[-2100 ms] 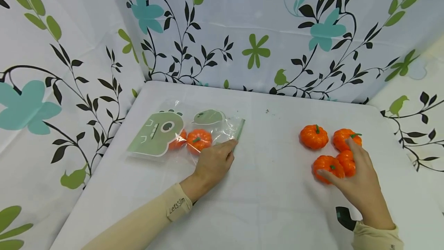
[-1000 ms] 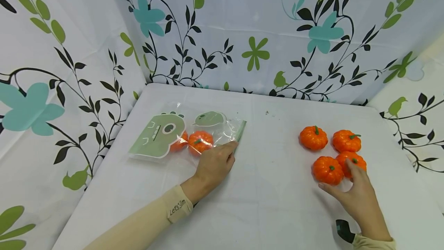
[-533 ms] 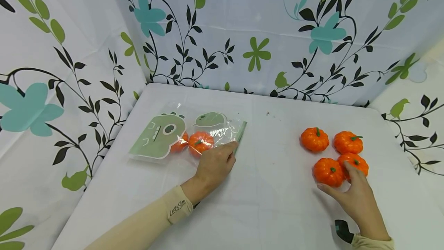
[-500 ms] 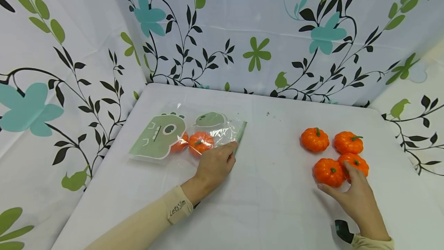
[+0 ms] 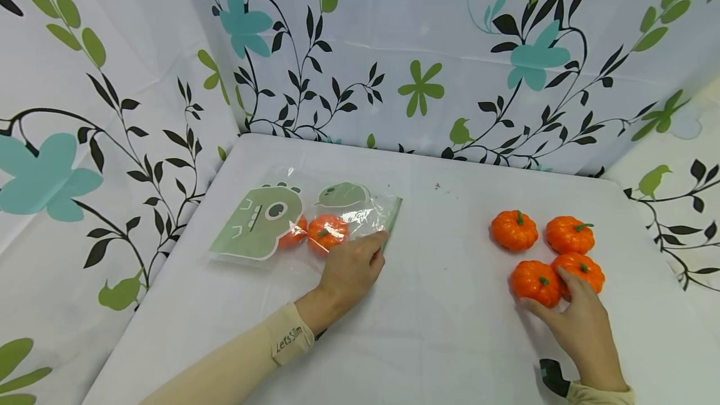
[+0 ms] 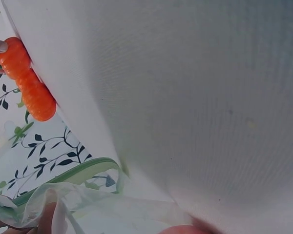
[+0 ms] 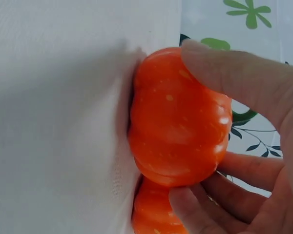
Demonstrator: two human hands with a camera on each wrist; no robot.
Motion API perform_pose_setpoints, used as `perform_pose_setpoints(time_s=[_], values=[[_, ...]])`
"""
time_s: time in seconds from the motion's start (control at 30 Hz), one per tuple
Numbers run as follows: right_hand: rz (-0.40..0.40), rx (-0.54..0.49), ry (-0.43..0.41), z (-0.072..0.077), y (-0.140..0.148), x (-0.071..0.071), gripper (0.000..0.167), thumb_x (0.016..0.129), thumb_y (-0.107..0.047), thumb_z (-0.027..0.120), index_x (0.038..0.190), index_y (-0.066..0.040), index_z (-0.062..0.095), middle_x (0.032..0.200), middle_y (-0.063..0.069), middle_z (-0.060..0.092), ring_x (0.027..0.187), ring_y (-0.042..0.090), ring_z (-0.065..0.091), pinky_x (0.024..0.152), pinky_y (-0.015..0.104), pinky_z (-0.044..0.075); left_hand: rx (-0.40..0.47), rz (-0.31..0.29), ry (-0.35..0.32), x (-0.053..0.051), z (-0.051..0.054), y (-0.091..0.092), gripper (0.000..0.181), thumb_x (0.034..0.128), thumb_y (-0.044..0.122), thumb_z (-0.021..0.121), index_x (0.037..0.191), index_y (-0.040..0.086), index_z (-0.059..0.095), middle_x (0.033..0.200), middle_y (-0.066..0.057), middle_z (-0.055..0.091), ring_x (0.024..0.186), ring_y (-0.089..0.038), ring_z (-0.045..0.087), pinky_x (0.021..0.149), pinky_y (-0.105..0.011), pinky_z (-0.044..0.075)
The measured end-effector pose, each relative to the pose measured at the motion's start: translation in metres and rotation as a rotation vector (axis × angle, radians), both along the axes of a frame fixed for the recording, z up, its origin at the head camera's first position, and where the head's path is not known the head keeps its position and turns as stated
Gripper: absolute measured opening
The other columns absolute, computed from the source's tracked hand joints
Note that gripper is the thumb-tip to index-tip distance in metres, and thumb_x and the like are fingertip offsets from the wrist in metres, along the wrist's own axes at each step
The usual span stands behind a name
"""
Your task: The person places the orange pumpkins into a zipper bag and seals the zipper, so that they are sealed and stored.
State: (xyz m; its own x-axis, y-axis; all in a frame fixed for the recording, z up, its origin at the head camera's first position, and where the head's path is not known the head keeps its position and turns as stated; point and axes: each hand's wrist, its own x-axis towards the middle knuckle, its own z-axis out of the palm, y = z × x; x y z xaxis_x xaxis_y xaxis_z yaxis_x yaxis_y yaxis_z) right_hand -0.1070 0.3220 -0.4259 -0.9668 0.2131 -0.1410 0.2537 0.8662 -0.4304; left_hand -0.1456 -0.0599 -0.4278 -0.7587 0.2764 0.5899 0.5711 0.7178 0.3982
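Observation:
Under my left hand point(image 5: 351, 267) lies a clear zip bag point(image 5: 365, 214) printed with a green dinosaur; the fingers hold its green-edged mouth. Two small orange toy pumpkins point(image 5: 327, 235) show inside the bag, one partly behind the print. My right hand point(image 5: 582, 327) grips the front-left toy pumpkin point(image 5: 534, 283) of a group on the right, thumb on one side and fingers on the other. In the right wrist view, that pumpkin point(image 7: 178, 122) sits against the white tabletop, between thumb and fingers. A second pumpkin point(image 5: 582, 267) touches the backs of those fingers.
Two more toy pumpkins, one at the back left point(image 5: 514, 230) and one at the back right point(image 5: 569, 235), stand just behind. The white table point(image 5: 439, 305) is bordered by a floral curtain point(image 5: 360, 49) at the back and sides.
My right hand has drawn back from over the pumpkin group toward me, and its thumb and fingers now close round the front-left pumpkin. My left hand stays at the bag's mouth.

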Motion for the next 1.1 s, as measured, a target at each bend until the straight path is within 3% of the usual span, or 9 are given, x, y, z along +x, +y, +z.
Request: perform_pose_setpoints(time_s=[0.13, 0.33, 0.53, 0.9, 1.1], values=[[-0.02, 0.002, 0.005, 0.0, -0.001, 0.001, 0.109, 0.08, -0.053, 0.081, 0.151, 0.011, 0.03, 0.145, 0.04, 0.035, 0.126, 0.057, 0.038, 0.099, 0.071, 0.038, -0.004, -0.001, 0.009, 0.0, 0.001, 0.0, 0.03, 0.0813, -0.006, 0.072, 0.11, 0.003, 0.076, 0.09, -0.009, 0.076, 0.065, -0.016, 0.068, 0.053, -0.026, 0.054], [0.012, -0.012, 0.026, -0.001, -0.002, 0.002, 0.106, 0.08, -0.053, 0.082, 0.149, 0.011, 0.034, 0.139, 0.04, 0.04, 0.112, 0.054, 0.051, 0.088, 0.065, 0.049, -0.004, 0.0, 0.011, 0.0, 0.002, 0.0, 0.031, 0.0809, -0.005, 0.072, 0.11, 0.002, 0.076, 0.091, -0.009, 0.076, 0.066, -0.017, 0.069, 0.053, -0.027, 0.054], [0.075, -0.108, 0.015, 0.005, -0.012, -0.002, 0.108, 0.078, -0.06, 0.08, 0.151, 0.006, 0.036, 0.143, 0.037, 0.041, 0.12, 0.054, 0.052, 0.09, 0.061, 0.052, -0.014, 0.01, 0.01, -0.001, 0.0, 0.0, 0.03, 0.0802, -0.004, 0.072, 0.11, 0.002, 0.076, 0.095, -0.009, 0.077, 0.067, -0.016, 0.069, 0.052, -0.026, 0.053], [0.331, -0.318, 0.058, 0.037, -0.062, -0.035, 0.09, 0.08, -0.046, 0.084, 0.151, -0.006, 0.045, 0.149, 0.02, 0.048, 0.123, 0.045, 0.058, 0.095, 0.055, 0.051, -0.011, 0.021, 0.019, -0.001, 0.001, 0.001, 0.028, 0.0824, -0.004, 0.073, 0.109, 0.002, 0.076, 0.093, -0.01, 0.077, 0.071, -0.019, 0.073, 0.057, -0.03, 0.057], [0.413, -0.414, 0.027, 0.037, -0.096, -0.055, 0.086, 0.08, -0.044, 0.085, 0.15, -0.01, 0.047, 0.15, 0.014, 0.048, 0.125, 0.041, 0.057, 0.098, 0.054, 0.05, -0.01, 0.033, 0.023, 0.0, 0.001, 0.003, 0.026, 0.0821, -0.003, 0.073, 0.108, 0.002, 0.076, 0.091, -0.011, 0.076, 0.072, -0.021, 0.073, 0.056, -0.034, 0.057]])
